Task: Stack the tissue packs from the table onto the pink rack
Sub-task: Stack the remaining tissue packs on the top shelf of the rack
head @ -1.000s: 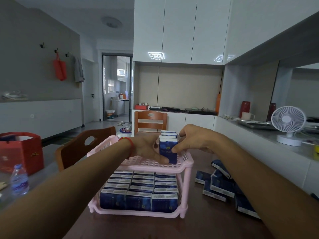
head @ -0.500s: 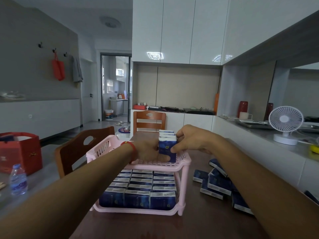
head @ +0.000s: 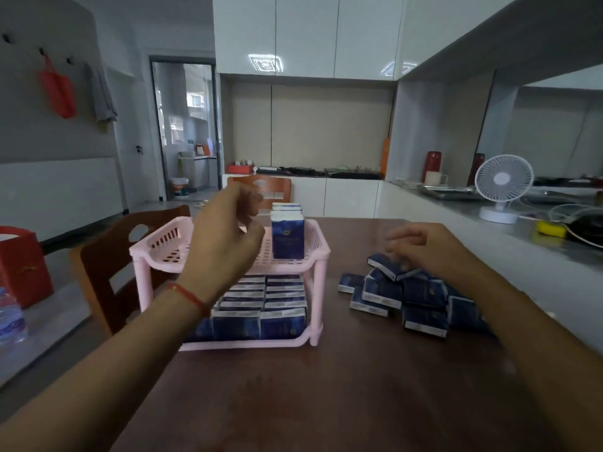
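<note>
The pink two-tier rack (head: 163, 256) stands on the dark brown table (head: 326, 386). Its lower tier is packed with blue tissue packs (head: 261, 321). A short row of upright packs (head: 287, 234) stands at the right of the upper tier. My left hand (head: 225, 236) hovers in front of the upper tier with loosely curled fingers, holding nothing. My right hand (head: 421, 247) is over the loose pile of tissue packs (head: 408, 291) on the table to the right of the rack; its fingers touch the top pack, blurred.
Two wooden chairs (head: 107, 272) stand left of and behind the table. A red box (head: 23, 269) and a water bottle (head: 9, 318) are at the far left. A white fan (head: 501, 187) and a yellow object (head: 551, 228) sit on the counter at right.
Both hands have let go of the upright packs on the upper tier. My right hand has moved right and down to the loose pile. My left hand has drawn back slightly.
</note>
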`<state>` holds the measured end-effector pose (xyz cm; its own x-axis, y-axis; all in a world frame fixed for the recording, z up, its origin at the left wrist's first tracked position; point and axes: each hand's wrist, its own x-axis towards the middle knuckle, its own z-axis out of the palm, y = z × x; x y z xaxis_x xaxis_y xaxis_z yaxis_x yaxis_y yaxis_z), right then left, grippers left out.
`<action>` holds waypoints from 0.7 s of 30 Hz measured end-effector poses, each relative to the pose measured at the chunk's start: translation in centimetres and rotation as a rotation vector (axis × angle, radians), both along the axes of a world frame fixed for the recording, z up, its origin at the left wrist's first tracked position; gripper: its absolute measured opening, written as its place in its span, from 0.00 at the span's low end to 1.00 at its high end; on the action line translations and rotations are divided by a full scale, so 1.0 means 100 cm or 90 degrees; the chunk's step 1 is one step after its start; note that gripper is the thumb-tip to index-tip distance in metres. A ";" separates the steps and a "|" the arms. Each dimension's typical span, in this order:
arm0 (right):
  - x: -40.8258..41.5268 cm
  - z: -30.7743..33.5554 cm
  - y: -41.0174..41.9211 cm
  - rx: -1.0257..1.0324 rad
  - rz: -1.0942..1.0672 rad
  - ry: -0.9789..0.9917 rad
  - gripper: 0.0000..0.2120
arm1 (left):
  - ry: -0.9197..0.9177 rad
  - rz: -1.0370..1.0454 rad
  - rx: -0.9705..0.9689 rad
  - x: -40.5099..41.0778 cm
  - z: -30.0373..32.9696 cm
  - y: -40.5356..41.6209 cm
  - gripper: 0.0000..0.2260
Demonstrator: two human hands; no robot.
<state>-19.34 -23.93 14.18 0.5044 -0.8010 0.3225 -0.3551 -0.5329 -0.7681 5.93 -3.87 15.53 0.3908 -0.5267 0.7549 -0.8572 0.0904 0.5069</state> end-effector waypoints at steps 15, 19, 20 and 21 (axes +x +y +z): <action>-0.073 -0.118 -0.019 -0.226 -0.090 0.417 0.26 | 0.107 -0.286 0.305 -0.128 -0.149 -0.083 0.16; -0.077 -0.104 -0.003 -0.139 0.057 0.212 0.25 | 0.240 -0.324 0.261 -0.124 -0.149 -0.083 0.13; -0.074 -0.101 0.004 -0.115 0.100 0.177 0.25 | 0.269 -0.335 0.261 -0.123 -0.150 -0.085 0.15; -0.069 -0.098 0.012 -0.095 0.137 0.159 0.26 | 0.283 -0.344 0.261 -0.122 -0.152 -0.086 0.19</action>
